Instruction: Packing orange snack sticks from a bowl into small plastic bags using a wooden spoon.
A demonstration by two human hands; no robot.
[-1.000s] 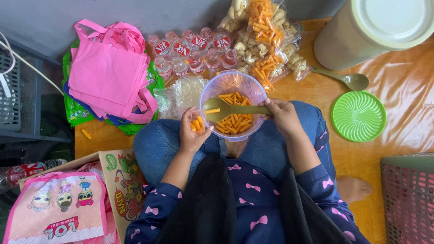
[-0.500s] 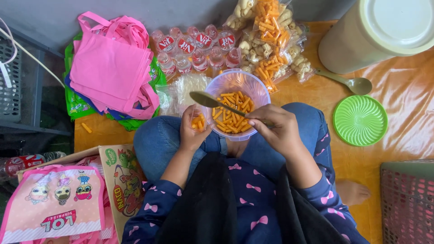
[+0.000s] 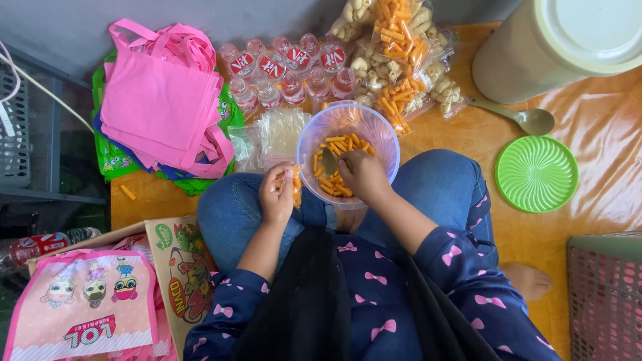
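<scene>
Your left hand [image 3: 276, 194] is curled shut around a small clear bag [image 3: 295, 188] of orange snack sticks, held over your lap just left of the bowl [image 3: 348, 127]. Your right hand [image 3: 363, 175] is inside the bowl, fingers closed on a spoon [image 3: 329, 161] dug into the sticks [image 3: 332, 164]. The bowl is clear plastic, resting against your knees, directly ahead of both hands. Just beyond the left hand lies a stack of empty clear bags [image 3: 277, 134]. Further out, small cups [image 3: 287, 70] in a row, packed snack bags [image 3: 394, 60] beside them. Far left of your left hand: pink totes [image 3: 160, 107]. Right of your right hand: green lid [image 3: 536, 174], second spoon [image 3: 521, 118], big container [image 3: 562, 47].
</scene>
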